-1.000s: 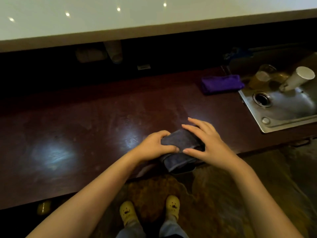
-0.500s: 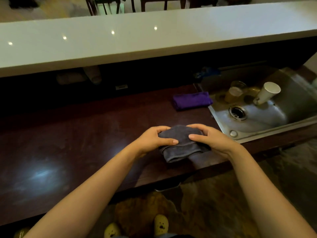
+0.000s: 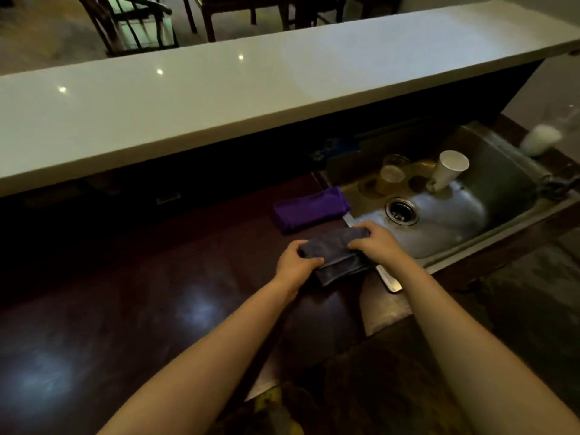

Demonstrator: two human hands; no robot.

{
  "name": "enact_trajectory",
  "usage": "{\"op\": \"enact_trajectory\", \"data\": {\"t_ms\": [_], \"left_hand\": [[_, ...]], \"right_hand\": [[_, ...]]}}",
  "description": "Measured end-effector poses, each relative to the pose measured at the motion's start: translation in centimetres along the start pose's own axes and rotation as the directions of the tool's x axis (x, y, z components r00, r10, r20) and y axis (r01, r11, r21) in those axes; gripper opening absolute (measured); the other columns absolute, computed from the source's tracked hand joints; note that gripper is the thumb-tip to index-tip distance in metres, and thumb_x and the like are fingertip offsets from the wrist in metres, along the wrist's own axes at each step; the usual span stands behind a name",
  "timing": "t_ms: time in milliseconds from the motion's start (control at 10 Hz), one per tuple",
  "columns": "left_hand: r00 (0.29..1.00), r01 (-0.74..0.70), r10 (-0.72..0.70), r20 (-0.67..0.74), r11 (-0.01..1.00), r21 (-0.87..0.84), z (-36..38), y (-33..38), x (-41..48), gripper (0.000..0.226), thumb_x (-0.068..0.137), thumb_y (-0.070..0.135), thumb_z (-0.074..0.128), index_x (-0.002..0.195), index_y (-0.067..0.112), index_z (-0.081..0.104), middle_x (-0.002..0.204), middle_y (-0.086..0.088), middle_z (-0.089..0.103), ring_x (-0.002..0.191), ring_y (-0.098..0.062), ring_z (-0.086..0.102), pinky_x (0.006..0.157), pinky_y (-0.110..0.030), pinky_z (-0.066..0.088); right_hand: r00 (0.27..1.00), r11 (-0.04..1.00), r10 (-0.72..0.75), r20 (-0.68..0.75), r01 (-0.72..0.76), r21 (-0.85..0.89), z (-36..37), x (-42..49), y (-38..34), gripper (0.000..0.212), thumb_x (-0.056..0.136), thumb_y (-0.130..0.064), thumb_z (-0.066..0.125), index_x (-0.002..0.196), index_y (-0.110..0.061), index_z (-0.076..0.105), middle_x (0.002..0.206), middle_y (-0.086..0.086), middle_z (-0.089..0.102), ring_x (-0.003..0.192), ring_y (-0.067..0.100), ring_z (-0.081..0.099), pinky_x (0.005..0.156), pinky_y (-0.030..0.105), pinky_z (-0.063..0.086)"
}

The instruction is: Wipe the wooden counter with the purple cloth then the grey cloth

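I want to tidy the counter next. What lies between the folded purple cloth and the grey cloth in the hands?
Only bare dark wooden counter: the head view shows a narrow strip between purple cloth and grey cloth.

Steel sink point(image 3: 502, 183) set into the right end of the worktop; round drain point(image 3: 401, 211) in its basin floor. White paper cup point(image 3: 448, 169) lies tilted in the basin, mouth up and to the right. Clear plastic cup point(image 3: 390, 177) with pale liquid stands left of it, near the back wall. Pale raised bar top point(image 3: 251, 89) runs across above, light spots reflected on it. Dark chairs point(image 3: 131, 23) beyond it. Blurred white object point(image 3: 539, 139) at the sink's far right rim.
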State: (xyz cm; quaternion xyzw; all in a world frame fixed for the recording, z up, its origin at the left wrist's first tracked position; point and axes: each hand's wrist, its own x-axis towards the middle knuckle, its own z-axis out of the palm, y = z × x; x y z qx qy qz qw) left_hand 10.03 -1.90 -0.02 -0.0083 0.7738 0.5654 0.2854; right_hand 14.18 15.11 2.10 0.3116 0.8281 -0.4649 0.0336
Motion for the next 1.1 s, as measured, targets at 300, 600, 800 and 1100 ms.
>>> {"op": "enact_trajectory", "data": {"t_ms": [300, 600, 800, 1100], "left_hand": [[0.982, -0.152, 0.19, -0.024, 0.851, 0.503, -0.6, -0.6, 3.1, 0.051, 0.081, 0.018, 0.064, 0.128, 0.019, 0.045, 0.128, -0.014, 0.04, 0.121, -0.032, 0.037, 0.103, -0.033, 0.032], [0.979, -0.078, 0.164, -0.121, 0.85, 0.521, 1.8, -1.2, 1.6, 0.049, 0.082, 0.019, 0.061, 0.129, 0.015, 0.046, 0.123, -0.015, 0.043, 0.116, -0.033, 0.04, 0.102, -0.03, 0.031], [0.997, 0.013, 0.034, -0.069, 0.814, 0.581, 0.7, 0.5, 1.4, 0.061, 0.08, 0.021, 0.065, 0.135, 0.014, 0.039, 0.13, -0.02, 0.041, 0.119, -0.036, 0.046, 0.105, -0.035, 0.036], [0.959, 0.069, -0.243, 0.144, 0.695, 0.716, -5.1, 8.0, 0.3, 0.04, 0.089, 0.026, 0.055, 0.127, 0.013, 0.049, 0.102, -0.004, 0.055, 0.067, -0.009, 0.054, 0.052, -0.022, 0.045]], "right_hand": [[0.959, 0.856, -0.247, 0.142, 0.285, -0.432, 0.1, 3.9, 1.4, 0.033, 0.09, -0.027, 0.054, 0.123, -0.024, 0.056, 0.124, 0.011, 0.054, 0.119, 0.031, 0.042, 0.1, 0.043, 0.038], [0.825, 0.578, -0.478, 0.3, 0.553, -0.6, 0.2, 4.9, 1.7, 0.04, 0.09, -0.024, 0.048, 0.129, -0.022, 0.049, 0.127, 0.005, 0.053, 0.12, 0.028, 0.039, 0.094, 0.041, 0.03], [0.735, 0.455, -0.386, 0.558, 0.678, -0.577, -0.7, 5.2, -0.2, 0.045, 0.088, -0.038, 0.052, 0.131, -0.026, 0.046, 0.129, 0.006, 0.048, 0.118, 0.028, 0.038, 0.096, 0.042, 0.039], [0.655, 0.412, 0.166, 0.737, 0.633, -0.656, -1.3, 5.0, -10.1, 0.047, 0.092, -0.038, 0.053, 0.127, -0.007, 0.054, 0.13, 0.01, 0.056, 0.108, 0.027, 0.057, 0.084, 0.035, 0.051]]}}
